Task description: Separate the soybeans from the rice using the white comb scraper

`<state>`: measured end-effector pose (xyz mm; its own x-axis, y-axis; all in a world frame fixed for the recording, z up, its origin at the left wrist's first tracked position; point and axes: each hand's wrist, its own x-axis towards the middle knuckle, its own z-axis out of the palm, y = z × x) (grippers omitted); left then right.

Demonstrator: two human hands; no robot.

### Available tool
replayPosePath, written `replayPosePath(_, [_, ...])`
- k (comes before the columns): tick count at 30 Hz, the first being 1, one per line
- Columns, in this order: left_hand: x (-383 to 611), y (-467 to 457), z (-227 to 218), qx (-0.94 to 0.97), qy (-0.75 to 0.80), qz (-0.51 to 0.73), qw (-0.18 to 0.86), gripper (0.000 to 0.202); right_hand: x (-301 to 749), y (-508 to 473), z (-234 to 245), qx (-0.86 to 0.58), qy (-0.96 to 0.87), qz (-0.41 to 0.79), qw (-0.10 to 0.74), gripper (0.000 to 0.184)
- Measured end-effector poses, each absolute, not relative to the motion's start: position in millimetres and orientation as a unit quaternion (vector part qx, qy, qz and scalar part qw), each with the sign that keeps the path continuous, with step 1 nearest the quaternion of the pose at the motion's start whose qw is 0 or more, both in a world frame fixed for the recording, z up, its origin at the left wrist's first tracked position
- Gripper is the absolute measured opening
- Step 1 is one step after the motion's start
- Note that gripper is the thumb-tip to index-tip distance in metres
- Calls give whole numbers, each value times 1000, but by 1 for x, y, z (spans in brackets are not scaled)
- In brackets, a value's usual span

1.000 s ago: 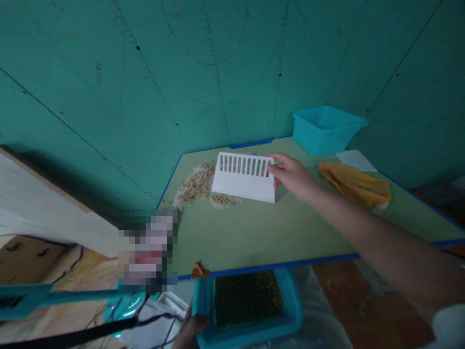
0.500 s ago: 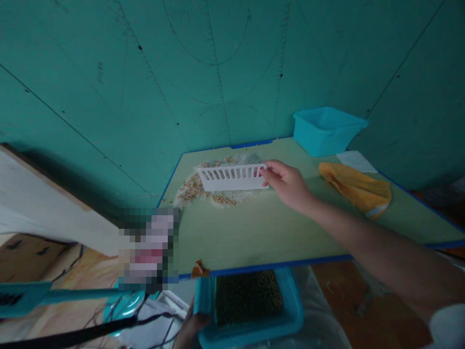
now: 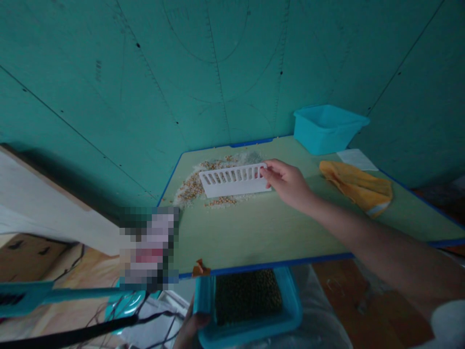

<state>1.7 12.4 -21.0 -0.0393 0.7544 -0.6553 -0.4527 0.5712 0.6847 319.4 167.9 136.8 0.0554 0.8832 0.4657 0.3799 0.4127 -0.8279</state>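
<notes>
My right hand pinches the right end of a white slotted plastic divider, which stands on its long edge on the table. Around and behind the divider spreads a pile of grains and beans, white bits mixed with yellowish-brown ones. Some of this pile shows through the slots, and part of it is hidden by the divider. Below the table's front edge, my left hand grips the left side of a blue tub that holds many small dark beans or grains. Most of the left fingers are out of sight.
The pale green table has blue edging. At the back right stands a blue bin, near a white sheet and a yellow cloth. A green wall rises behind. A white board leans at left.
The divider has come slightly nearer to me, its left end most, covering more of the front grains. My left hand and the tub stay nearly in place.
</notes>
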Motion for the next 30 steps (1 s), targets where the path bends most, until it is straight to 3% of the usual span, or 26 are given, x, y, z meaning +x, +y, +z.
replayPosePath(16, [-12, 28, -48, 132, 603, 429, 660, 46, 319, 168, 143, -482, -608, 312, 549, 17])
replayPosePath(25, [-10, 15, -38, 142, 590, 433, 666, 59, 316, 164, 145, -478, -613, 327, 538, 15])
replayPosePath(30, [-17, 16, -44, 146, 605, 419, 661, 53, 314, 161, 147, -475, -615, 343, 528, 15])
